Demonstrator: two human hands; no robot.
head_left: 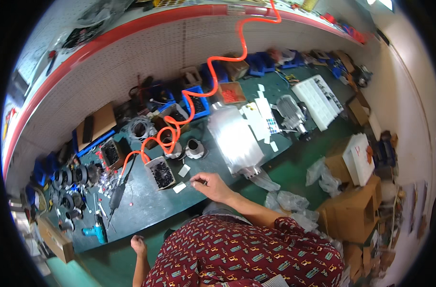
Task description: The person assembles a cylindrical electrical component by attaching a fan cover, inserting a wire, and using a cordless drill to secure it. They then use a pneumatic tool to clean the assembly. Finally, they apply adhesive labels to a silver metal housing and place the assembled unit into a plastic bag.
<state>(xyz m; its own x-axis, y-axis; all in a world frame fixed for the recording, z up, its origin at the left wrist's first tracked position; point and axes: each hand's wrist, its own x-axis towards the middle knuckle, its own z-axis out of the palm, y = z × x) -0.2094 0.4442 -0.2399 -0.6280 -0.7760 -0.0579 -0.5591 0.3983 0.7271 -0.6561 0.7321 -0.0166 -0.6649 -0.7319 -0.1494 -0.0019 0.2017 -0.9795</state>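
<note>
Over the front part of the bench (pixel 146 210), my right hand (pixel 212 187) has its fingers curled in a pinch. Whatever they hold, if anything, is too small to make out. Just left of those fingertips lie a small white rectangular piece (pixel 179 187) and a second white piece (pixel 184 171). A cardboard box of small black parts (pixel 161 162) stands beside them. My left hand (pixel 138 244) hangs low, off the front edge of the bench, loosely closed, and no object shows in it. Behind the white pieces stand two grey cylindrical metal parts, one being a flanged cylinder (pixel 195 149).
A coiled orange air hose (pixel 212 67) hangs across the bench. To the left lie a teal power drill (pixel 96 230) and a dark screwdriver-like tool (pixel 116 197). At right are a large silver metal housing (pixel 234 138), a finned motor (pixel 289 111) and a white foam tray (pixel 313 103). Cardboard boxes (pixel 352 210) stand beyond.
</note>
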